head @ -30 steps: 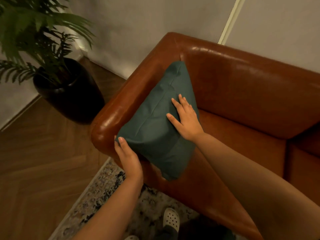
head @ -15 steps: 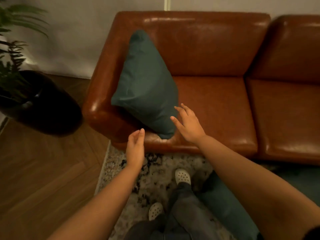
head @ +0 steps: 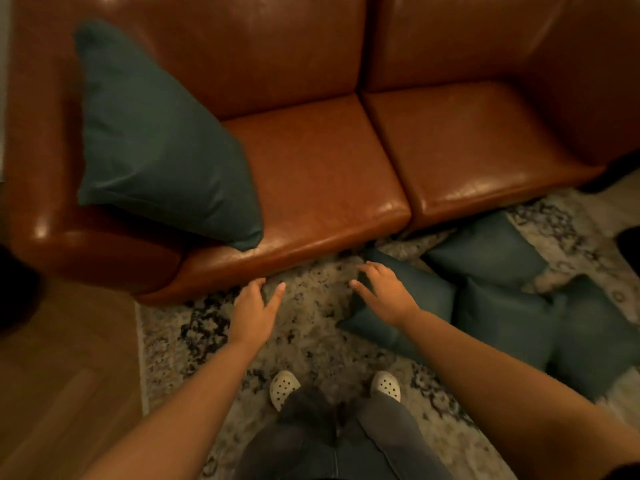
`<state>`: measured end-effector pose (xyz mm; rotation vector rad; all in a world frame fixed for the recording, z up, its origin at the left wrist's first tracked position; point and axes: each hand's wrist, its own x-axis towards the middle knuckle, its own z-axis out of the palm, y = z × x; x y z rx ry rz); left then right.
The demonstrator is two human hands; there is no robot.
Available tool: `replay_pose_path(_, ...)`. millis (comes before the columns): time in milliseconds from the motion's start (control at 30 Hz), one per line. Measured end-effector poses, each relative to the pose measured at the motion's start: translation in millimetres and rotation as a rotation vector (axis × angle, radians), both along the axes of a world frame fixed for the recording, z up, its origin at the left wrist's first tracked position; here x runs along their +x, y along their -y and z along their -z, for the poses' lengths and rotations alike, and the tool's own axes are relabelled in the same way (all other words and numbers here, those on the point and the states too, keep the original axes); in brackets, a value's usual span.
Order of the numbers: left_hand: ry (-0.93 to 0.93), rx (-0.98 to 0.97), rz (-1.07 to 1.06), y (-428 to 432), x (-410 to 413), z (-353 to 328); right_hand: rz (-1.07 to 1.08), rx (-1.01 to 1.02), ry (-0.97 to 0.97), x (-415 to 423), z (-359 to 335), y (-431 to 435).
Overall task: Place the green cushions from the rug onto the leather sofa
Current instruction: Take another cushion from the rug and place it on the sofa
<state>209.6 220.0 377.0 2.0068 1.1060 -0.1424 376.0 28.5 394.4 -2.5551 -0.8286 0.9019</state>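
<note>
One green cushion [head: 152, 143] leans in the left corner of the brown leather sofa [head: 467, 133], against the armrest. Several more green cushions lie on the patterned rug [head: 311, 341] in front of the sofa's right seat; the nearest cushion [head: 426, 296] is by my right hand. My left hand [head: 254, 306] hovers over the rug near the sofa's front edge, fingers relaxed, holding nothing. My right hand [head: 384, 292] is spread just above the nearest rug cushion's left part, gripping nothing.
Wooden floor [head: 62, 393] lies left of the rug. My feet in white perforated clogs [head: 284, 388] stand on the rug below my hands. A dark object [head: 14, 289] sits at the left edge beside the armrest.
Both hands have left the cushion on the sofa and dropped toward the rug. My view has swung right and down, bringing the cushions on the rug into sight.
</note>
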Motion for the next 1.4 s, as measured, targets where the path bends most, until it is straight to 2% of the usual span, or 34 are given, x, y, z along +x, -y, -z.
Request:
replay_pose_path(333,-0.226,-0.121,0.337,77.0,42.5,62.0,0.195,-0.075,-0.109,-0.2,75.1,100.8)
replay_pose_path(867,-0.475,-0.176,0.633,211.3,108.5,203.3,0.628,-0.088,-0.358,28.6,250.8,245.5)
replay_pose_path(1233,-0.568,-0.105,0.67,245.8,204.9,355.9,0.895,-0.146,-0.437,109.9,386.8,324.9)
replay_pose_path(1400,-0.61,-0.094,0.532,261.7,242.3,419.5,1.041,-0.095,-0.457,143.9,437.3,326.3)
